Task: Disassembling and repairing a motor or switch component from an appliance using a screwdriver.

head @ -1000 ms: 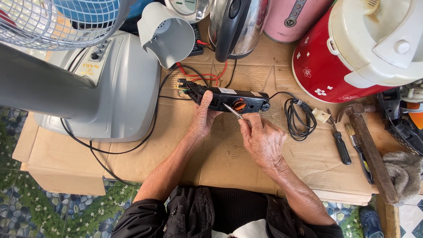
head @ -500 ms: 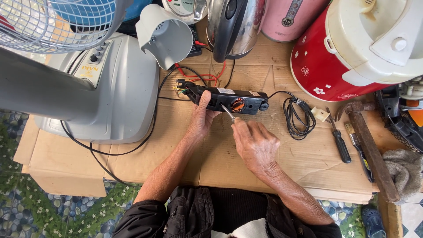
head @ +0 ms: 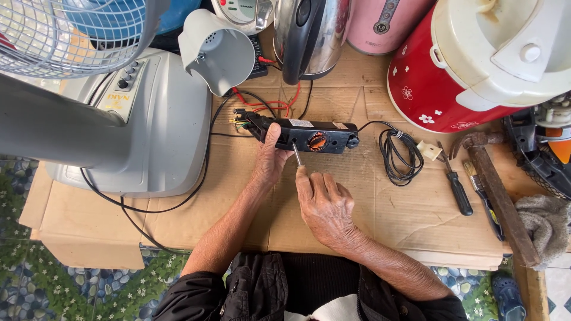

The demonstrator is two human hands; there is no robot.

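- Black and oblong, the plastic housing (head: 306,135) lies on the cardboard-covered surface (head: 369,208), with a round opening showing orange-brown inside.
- Closed about the housing's left end, the left hand (head: 270,160) pins it with the thumb over the front edge.
- Just in front of the housing, the right hand (head: 324,205) is curled around a screwdriver (head: 296,156); only the metal shaft shows, its tip touching the housing's near edge.
- Right of the housing, a coiled black cord (head: 397,156) runs from its end.
- Farther right of the housing lie a black-handled screwdriver (head: 457,187), a small brush (head: 483,193) and a hammer (head: 496,196).
- Behind the housing stand a steel kettle (head: 306,35) and a red pot with a white lid (head: 476,65).
- Left of the housing sits the grey base of a fan (head: 143,128).
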